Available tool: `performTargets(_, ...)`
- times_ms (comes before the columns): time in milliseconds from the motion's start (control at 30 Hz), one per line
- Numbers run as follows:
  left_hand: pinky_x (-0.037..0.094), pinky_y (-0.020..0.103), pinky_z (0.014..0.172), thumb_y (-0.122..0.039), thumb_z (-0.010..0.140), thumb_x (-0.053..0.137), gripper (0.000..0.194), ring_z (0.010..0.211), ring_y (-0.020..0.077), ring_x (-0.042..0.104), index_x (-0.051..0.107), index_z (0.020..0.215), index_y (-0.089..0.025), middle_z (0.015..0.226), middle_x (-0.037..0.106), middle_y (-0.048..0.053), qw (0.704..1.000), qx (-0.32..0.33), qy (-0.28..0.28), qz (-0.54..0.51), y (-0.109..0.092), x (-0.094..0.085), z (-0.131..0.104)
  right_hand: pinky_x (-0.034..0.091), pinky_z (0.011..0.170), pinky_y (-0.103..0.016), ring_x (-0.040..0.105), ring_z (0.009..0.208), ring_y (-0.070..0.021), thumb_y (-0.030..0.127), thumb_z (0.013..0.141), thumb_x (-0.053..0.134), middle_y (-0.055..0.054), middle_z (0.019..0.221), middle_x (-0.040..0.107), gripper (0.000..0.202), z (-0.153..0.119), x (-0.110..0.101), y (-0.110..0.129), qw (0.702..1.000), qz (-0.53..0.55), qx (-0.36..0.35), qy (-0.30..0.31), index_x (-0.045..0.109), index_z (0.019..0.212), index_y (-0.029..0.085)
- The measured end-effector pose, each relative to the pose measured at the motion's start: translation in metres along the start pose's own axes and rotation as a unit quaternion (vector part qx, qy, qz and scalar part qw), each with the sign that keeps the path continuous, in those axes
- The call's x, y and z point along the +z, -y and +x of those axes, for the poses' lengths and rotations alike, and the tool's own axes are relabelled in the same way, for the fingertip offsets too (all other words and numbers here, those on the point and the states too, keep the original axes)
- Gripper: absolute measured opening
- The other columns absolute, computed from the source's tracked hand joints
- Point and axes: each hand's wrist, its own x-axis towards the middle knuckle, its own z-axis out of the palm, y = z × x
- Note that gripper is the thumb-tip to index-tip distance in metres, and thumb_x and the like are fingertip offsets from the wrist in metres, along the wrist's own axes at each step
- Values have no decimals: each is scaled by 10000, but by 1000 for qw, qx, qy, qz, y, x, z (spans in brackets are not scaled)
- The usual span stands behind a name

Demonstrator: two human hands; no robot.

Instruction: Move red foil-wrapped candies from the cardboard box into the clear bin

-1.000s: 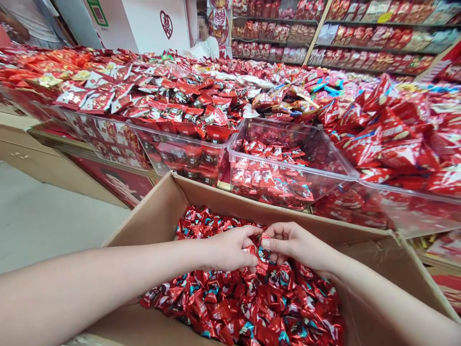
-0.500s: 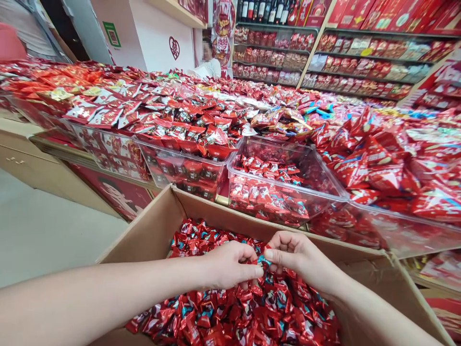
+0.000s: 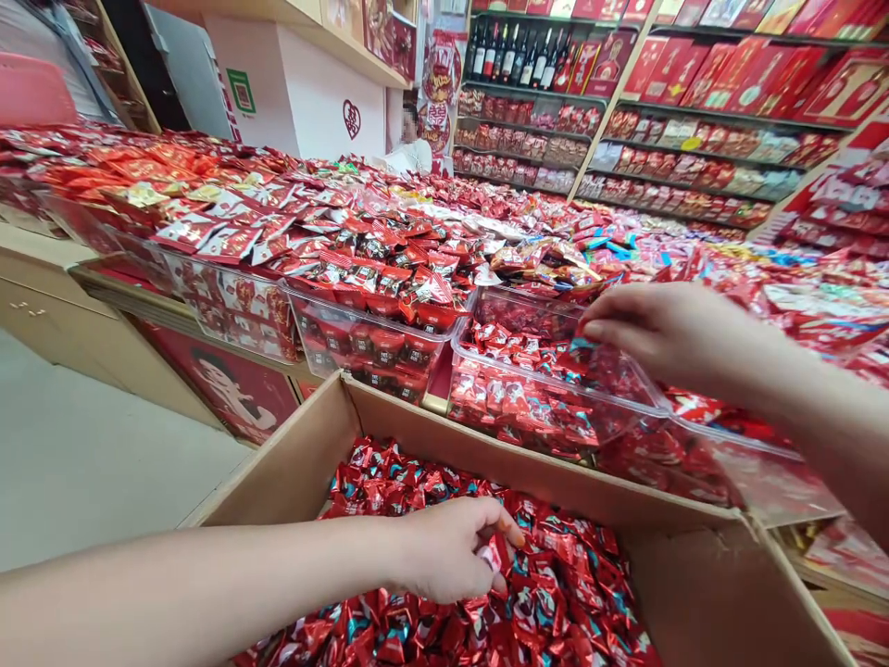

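Observation:
An open cardboard box (image 3: 444,440) in front of me is filled with small candies (image 3: 556,593) in red foil with teal ends. My left hand (image 3: 451,547) rests in the box, fingers curled around a red candy. My right hand (image 3: 659,329) is raised over a half-full clear plastic bin (image 3: 548,375) of the same red candies, fingertips pinched on a candy with a teal end.
Clear bins (image 3: 361,338) heaped with red packets cover a long display counter. Shelves (image 3: 694,120) of red boxes and bottles line the back wall. A person (image 3: 413,139) stands far behind the counter. Bare floor (image 3: 83,445) lies to the left.
My right hand has lifted out of the box and moved up and right over the clear bin with a candy. My left hand stayed in the box. The view tilted up.

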Motion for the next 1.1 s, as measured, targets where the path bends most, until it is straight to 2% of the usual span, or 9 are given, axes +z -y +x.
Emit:
performTargets(133, 275, 182, 447, -170, 570, 490, 414, 493, 63, 372, 456, 982, -200, 647, 469, -39, 998, 16, -8, 55, 2, 1, -1, 386, 574, -232, 541, 662, -156, 147, 691, 517, -11, 722, 610, 79, 29, 28, -7, 980, -35, -7, 194, 576, 734, 176)
performTargets(267, 227, 184, 391, -172, 578, 463, 419, 412, 55, 299, 448, 994, -213, 540, 372, -67, 997, 0, 1, 79, 3, 2, -2, 372, 512, -206, 546, 626, -146, 116, 664, 496, 5, 675, 612, 125, 31, 45, -4, 958, -32, -6, 286, 589, 711, 184)
performTargets(500, 260, 182, 421, -119, 581, 471, 449, 445, 49, 322, 425, 1022, -188, 563, 389, -66, 1000, 22, 10, 12, -2, 1, -2, 346, 448, -195, 551, 586, -147, 148, 658, 500, -9, 648, 614, 109, 27, 53, -4, 957, -43, 15, 285, 595, 701, 180)
performTargets(633, 328, 188, 526, -67, 582, 519, 459, 559, 34, 421, 411, 1015, -173, 807, 465, -10, 991, 72, 6, -109, -10, 0, -3, 359, 479, -205, 550, 595, -149, 175, 662, 517, -11, 668, 614, 83, 29, 51, -6, 963, -49, 8, 266, 592, 695, 185)
performTargets(700, 361, 213, 614, -63, 605, 533, 445, 660, 54, 490, 392, 1014, -168, 894, 468, 17, 979, 94, -1, -182, -15, -1, -5, 369, 526, -222, 547, 629, -157, 188, 693, 495, -22, 701, 614, 95, 25, 41, -6, 975, -59, 2, 216, 588, 712, 183)
performTargets(767, 373, 250, 680, -78, 632, 542, 443, 767, 97, 530, 372, 1029, -175, 931, 458, 33, 966, 114, -7, -230, -22, -3, -8, 373, 552, -235, 539, 630, -158, 217, 724, 482, -30, 701, 607, 105, 13, 26, -4, 992, -55, -8, 110, 579, 728, 177)
performTargets(867, 372, 275, 712, -64, 635, 545, 476, 869, 142, 529, 351, 1051, -190, 978, 427, 47, 956, 131, -4, -262, -31, -7, -13, 387, 544, -228, 527, 598, -140, 298, 748, 488, -16, 685, 593, 133, -25, 12, 7, 998, 57, -38, -13, 561, 757, 188)
performTargets(967, 361, 257, 717, -13, 628, 518, 528, 874, 126, 518, 330, 1086, -197, 969, 438, 46, 955, 142, 5, -261, -36, -8, -17, 392, 503, -206, 513, 571, -122, 345, 784, 455, -2, 669, 579, 169, -70, 25, 23, 975, 209, -35, 71, 540, 787, 200)
performTargets(1100, 344, 194, 607, 7, 636, 496, 645, 757, 62, 502, 242, 1175, -238, 994, 435, 49, 951, 167, 3, -260, -34, -3, -16, 364, 503, -206, 473, 565, -115, 331, 804, 446, -1, 643, 547, 182, -102, 68, 36, 937, 301, -5, 179, 530, 752, 178)
